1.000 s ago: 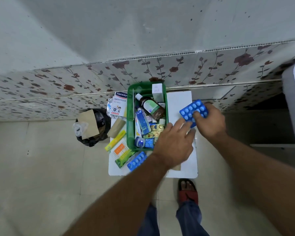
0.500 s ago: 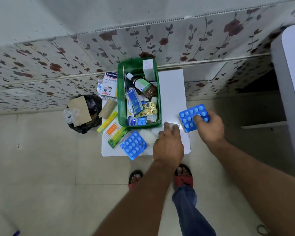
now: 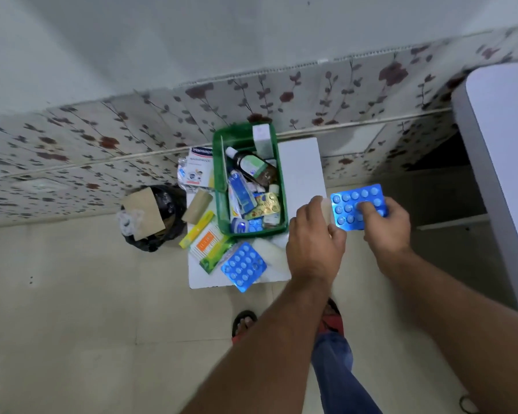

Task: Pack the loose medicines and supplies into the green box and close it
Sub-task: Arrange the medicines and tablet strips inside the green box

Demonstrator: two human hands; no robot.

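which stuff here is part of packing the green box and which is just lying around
Part of the job:
- green box, partly filled
- blue blister pack held in the right hand
- second blue blister pack on the white table
- plaster box
- yellow tube
- left hand, holding something pale

Just lying about:
- black bag on the floor
- brown cardboard on it

Box on the table, loose supplies to its left and front

The box (image 3: 222, 186) stands on the table (image 3: 301, 168) against the wall, a bottle (image 3: 251, 167) lying in it; a plaster packet (image 3: 196, 168) lies left of it; a blister pack (image 3: 243, 266) lies at the table's front edge; a bag (image 3: 159, 216) sits on the floor, left of the table.
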